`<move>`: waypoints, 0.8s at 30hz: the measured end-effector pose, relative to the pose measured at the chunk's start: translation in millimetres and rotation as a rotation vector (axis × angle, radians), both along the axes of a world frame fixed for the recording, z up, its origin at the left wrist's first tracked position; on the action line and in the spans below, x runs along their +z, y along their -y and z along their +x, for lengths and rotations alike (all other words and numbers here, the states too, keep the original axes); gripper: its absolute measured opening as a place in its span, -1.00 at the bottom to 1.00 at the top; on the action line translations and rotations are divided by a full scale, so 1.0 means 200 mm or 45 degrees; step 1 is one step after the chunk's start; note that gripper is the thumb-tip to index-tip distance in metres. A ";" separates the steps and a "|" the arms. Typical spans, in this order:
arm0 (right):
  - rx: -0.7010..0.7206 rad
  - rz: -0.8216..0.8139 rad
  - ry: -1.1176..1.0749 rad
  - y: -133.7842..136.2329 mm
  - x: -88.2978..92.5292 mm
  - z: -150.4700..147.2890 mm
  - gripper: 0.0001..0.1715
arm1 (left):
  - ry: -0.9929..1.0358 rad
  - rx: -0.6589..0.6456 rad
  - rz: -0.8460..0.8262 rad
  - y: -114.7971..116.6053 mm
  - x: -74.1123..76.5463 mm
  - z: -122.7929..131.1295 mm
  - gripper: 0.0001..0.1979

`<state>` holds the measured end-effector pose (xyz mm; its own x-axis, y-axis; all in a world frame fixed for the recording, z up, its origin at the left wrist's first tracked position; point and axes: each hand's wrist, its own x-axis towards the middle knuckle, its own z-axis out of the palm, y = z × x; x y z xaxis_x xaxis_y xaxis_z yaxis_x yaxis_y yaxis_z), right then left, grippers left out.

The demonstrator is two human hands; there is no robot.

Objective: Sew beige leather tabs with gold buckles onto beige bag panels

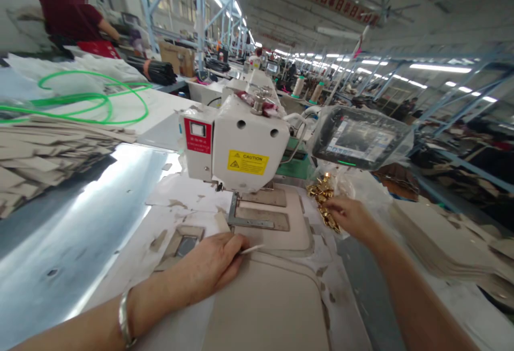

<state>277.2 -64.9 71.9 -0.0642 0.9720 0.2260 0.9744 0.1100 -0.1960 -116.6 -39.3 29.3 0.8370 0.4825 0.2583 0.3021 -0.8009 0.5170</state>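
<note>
My left hand (212, 265) rests on a beige fabric panel (269, 303) in front of the white sewing machine (236, 144). Its fingers are closed round a thin white stick (251, 249) that points right. My right hand (349, 217) reaches into a heap of small gold metal parts (323, 195) in a clear plastic bag, right of the machine. Its fingers are curled among the parts; whether they grip one is hidden. A beige template (277, 222) lies under a metal clamp frame (241, 217) below the machine head.
A stack of beige cut pieces (44, 152) lies at the left with a green tube (88, 102) behind it. A touch screen (359, 139) wrapped in plastic stands at the right. More stacked pieces (441, 249) lie at the far right. A person in a dark red top (68, 10) stands far left.
</note>
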 end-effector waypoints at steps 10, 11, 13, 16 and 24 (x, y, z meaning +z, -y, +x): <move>-0.518 0.035 0.135 0.23 -0.23 -0.08 -0.68 | 0.024 -0.013 0.049 -0.01 -0.01 0.01 -0.84; -0.583 -0.008 0.158 0.22 -0.21 -0.10 -0.72 | 0.018 -0.006 0.056 -0.01 -0.02 0.01 -0.84; -0.702 -0.107 0.254 0.20 -0.17 -0.15 -0.76 | 0.000 0.010 0.068 0.00 -0.01 0.01 -0.83; -0.823 -0.169 0.294 0.19 -0.13 -0.18 -0.81 | -0.018 0.019 0.090 0.00 0.00 0.01 -0.82; -0.610 0.300 -1.623 0.18 -0.04 -0.10 -0.68 | -0.041 0.006 0.111 0.00 -0.01 0.02 -0.85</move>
